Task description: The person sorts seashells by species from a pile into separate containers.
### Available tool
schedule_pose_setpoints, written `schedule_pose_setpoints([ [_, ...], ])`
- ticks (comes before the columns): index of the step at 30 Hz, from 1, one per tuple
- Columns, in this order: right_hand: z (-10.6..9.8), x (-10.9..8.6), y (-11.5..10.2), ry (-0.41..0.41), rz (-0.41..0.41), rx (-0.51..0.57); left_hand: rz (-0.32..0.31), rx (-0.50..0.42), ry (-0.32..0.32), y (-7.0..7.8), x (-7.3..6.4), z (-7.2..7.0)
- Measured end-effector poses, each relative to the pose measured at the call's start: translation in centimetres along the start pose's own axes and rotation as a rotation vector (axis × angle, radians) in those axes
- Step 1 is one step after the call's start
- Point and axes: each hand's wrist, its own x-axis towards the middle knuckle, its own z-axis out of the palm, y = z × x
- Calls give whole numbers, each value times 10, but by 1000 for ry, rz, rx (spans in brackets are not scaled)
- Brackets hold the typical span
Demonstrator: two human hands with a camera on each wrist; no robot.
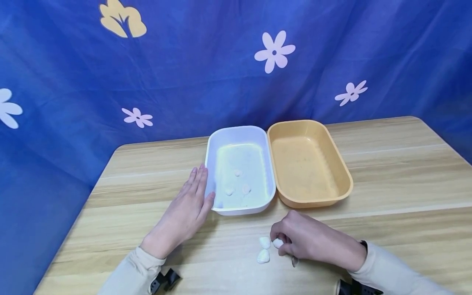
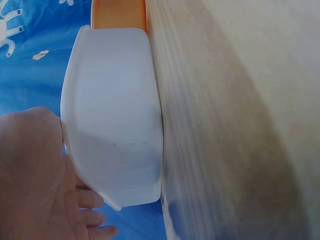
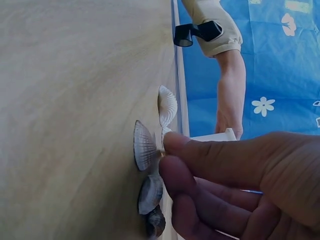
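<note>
My left hand (image 1: 188,205) lies with its fingers straight along the left rim of a white plastic basin (image 1: 236,212). In the left wrist view, that palm (image 2: 35,175) is beside the basin's outer wall (image 2: 115,110). Low over the table, my right hand (image 1: 302,237) pinches a small white ribbed seashell (image 1: 278,243) between thumb and fingertips. Just left of it, two white seashells, an upper one (image 1: 264,242) and a lower one (image 1: 263,257), lie end to end. Under the hand shows a darker shell (image 1: 295,261). Grey-brown shells (image 3: 151,195) appear below the fingertips in the right wrist view.
Several pale shells (image 1: 246,189) lie on the white basin's floor. An orange-yellow basin (image 1: 309,164) stands against its right side. Both sit on a wood-grain table (image 1: 140,176), in front of a blue cloth (image 1: 206,82) with flower prints.
</note>
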Motion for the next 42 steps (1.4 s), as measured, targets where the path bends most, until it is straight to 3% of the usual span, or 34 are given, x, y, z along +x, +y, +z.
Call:
schedule_pose_setpoints([
  [12,1,0,0,15,-13,-180,5,-1,14,-1,-1,3],
  [25,2,-2,2,30,-73,-191,-15,-12,-11,0,0,3],
  [42,-1,-1,1,13,-84,-206,-31,-28,-14,1,4,3],
])
